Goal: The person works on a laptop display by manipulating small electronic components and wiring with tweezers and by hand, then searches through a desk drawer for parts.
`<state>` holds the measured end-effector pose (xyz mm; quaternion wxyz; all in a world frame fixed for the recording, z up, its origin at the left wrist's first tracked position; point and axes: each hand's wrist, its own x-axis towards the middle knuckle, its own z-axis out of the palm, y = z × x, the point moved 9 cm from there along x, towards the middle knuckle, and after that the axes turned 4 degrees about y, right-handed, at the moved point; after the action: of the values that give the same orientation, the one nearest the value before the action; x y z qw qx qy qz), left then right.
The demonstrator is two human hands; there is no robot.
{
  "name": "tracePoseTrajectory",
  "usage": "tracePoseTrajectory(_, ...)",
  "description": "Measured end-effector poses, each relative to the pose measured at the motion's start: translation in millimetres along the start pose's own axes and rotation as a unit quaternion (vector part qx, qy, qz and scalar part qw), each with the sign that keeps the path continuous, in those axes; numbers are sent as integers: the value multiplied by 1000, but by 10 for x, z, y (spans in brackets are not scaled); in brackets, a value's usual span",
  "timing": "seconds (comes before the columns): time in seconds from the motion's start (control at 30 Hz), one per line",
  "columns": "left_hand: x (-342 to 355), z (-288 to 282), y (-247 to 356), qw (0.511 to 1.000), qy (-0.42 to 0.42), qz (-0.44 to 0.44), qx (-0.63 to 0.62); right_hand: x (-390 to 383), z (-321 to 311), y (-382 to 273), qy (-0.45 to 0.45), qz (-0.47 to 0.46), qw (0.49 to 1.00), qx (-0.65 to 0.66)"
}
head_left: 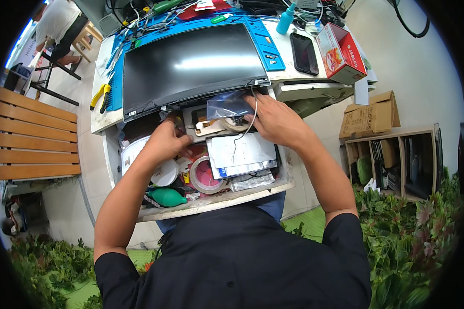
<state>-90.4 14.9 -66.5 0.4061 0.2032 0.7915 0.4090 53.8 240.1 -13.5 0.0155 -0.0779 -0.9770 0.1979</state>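
Two hands (165,139) (279,121), grip impossible to tell, reach into one drawer (216,205) beside one screen (191,62).

- A white table (102,121) spans the top centre of the frame; on it lies a blue mat (273,61).
- A dark screen (191,64) rests on the mat, its lower edge reaching over the drawer.
- At the table's upper right are a blue bottle (285,20), a black phone (304,53) and a red-and-white box (345,56); yellow pliers (106,89) lie at its left.
- At the centre, the open drawer (216,204) holds a tape roll (194,176), a green bulb (167,197) and a white-topped stack (245,152).
- At right, a wooden shelf (417,132) bears a cardboard box (370,117).
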Motion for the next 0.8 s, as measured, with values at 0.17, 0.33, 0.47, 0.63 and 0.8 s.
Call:
tracePoseTrajectory(0.17, 60, -221, -8, 952, 95, 68, 284, 75, -57, 99, -16, 14, 994, 106)
tracePoseTrajectory(0.33, -422, -60, 576, 856, 212, 237, 407, -63, -7, -172, 74, -87, 991, 76)
tracePoseTrajectory(0.47, -666, 224, 884, 837, 184, 289, 426, -173, 286, -619, 46, -169, 984, 25)
tracePoseTrajectory(0.63, -681, 445, 1067, 808, 163, 411, 389, -206, 391, -772, 61, -181, 979, 66)
tracePoseTrajectory(0.8, -410, 591, 857, 818, 73, 374, 430, -260, 493, -753, -108, -134, 980, 100)
